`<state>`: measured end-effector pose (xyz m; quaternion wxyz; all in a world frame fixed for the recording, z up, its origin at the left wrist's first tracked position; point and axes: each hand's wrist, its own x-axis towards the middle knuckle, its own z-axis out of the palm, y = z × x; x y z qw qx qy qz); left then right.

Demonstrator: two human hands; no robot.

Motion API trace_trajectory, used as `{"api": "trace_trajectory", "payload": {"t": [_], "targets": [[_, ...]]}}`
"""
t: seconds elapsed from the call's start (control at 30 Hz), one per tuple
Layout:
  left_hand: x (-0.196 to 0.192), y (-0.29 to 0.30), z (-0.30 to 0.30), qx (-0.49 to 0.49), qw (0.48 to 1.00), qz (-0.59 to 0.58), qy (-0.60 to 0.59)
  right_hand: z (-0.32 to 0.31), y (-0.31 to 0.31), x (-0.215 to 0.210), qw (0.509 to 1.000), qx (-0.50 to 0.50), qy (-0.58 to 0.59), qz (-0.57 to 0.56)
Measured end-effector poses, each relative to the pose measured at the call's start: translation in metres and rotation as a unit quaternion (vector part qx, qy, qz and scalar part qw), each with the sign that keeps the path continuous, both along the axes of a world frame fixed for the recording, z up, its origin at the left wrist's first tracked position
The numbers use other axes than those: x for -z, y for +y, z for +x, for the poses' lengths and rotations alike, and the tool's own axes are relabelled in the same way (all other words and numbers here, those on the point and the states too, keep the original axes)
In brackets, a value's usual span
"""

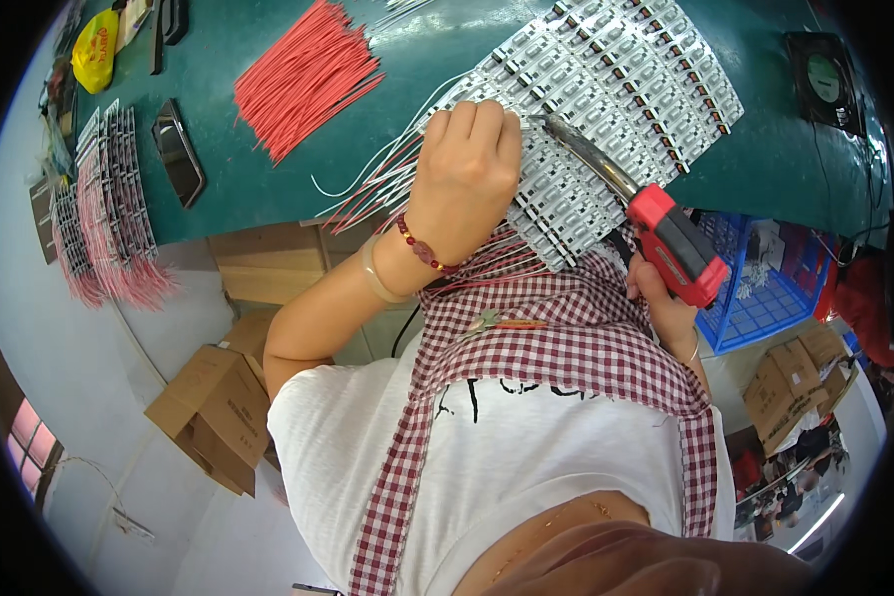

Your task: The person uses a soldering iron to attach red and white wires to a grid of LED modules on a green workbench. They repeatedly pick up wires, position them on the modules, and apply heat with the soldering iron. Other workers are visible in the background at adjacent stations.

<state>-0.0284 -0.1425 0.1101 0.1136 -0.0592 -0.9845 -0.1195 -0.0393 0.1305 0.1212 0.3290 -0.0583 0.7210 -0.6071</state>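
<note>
- Green surface [745, 184]: smartphone [178, 154] and red wire bundle [308, 74] at left; silver circuit-board panel [616, 89] right of centre, seems to overhang the near edge.
- Burn risk, likely the main one: soldering gun [677, 246] tip sits just beside the left hand [467, 159]; a slip of either could put heat on skin.
- Snag risk: loose red and white wires [377, 184] beside the left wrist could catch on the beaded bracelet [423, 252] and get tugged.
- Panel near the checked apron [556, 348]; a body nudge might shift it.
- Left hand: reaches in from lower left, back up, fingers curled down over the panel's edge; fingertips hidden, cannot tell if pinching anything.
- Right hand [666, 310]: lower, wrapped round the gun's handle, barrel slanting up-left.
</note>
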Motion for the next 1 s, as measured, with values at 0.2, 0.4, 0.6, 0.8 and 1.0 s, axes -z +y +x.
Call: {"api": "trace_trajectory", "payload": {"t": [0.2, 0.4, 0.6, 0.8, 1.0], "targets": [[-0.001, 0.000, -0.003, 0.006, 1.000, 0.000, -0.006, 0.003, -0.007, -0.012, 0.998, 0.043, 0.040, 0.019], [-0.001, -0.004, 0.004, -0.002, 1.000, 0.005, -0.025, -0.022, 0.015, -0.017, 0.968, 0.147, 0.162, -0.121], [0.001, 0.003, -0.001, 0.001, 1.000, -0.004, 0.001, -0.086, 0.078, -0.060, 0.875, 0.329, 0.314, -0.167], [0.004, 0.006, -0.002, -0.007, 0.998, -0.044, 0.036, -0.178, 0.132, -0.046, 0.777, 0.514, 0.346, -0.113], [0.003, 0.004, 0.001, -0.032, 0.999, -0.030, -0.001, -0.205, 0.141, -0.037, 0.821, 0.481, 0.293, -0.092]]}}
